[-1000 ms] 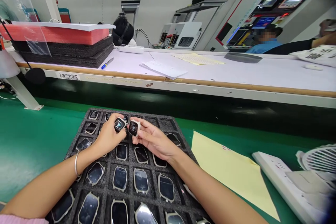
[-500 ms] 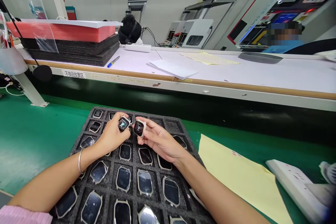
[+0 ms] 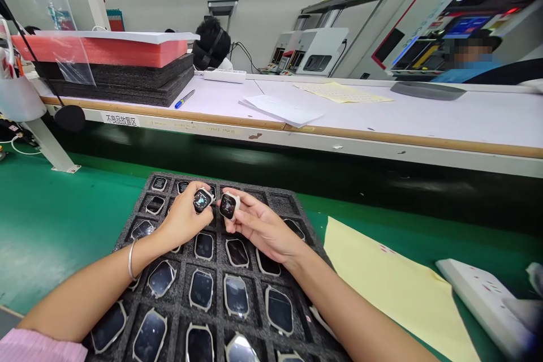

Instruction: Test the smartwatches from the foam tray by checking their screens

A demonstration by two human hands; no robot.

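Note:
My left hand [image 3: 185,212] is closed around a smartwatch [image 3: 202,200] without a strap, its screen lit and facing me. Close beside it, my right hand [image 3: 263,226] grips a second strapless smartwatch [image 3: 228,206] between thumb and fingers; that screen is lit too. Both are held above a dark foam tray [image 3: 218,264], whose square pockets hold several more watch cases. One dark-screened watch case [image 3: 236,295] lies in a pocket below my hands. My hands and forearms hide some of the pockets.
Right of the tray lies a yellow sheet [image 3: 390,288], with a white power strip [image 3: 483,300] beyond it. A raised white shelf [image 3: 356,116] runs across the back, carrying foam sheets [image 3: 123,76], a blue pen [image 3: 184,99] and papers [image 3: 282,110]. Two people sit behind it.
The whole view has shifted slightly. Both hands keep hold of their watches in nearly the same position over the tray.

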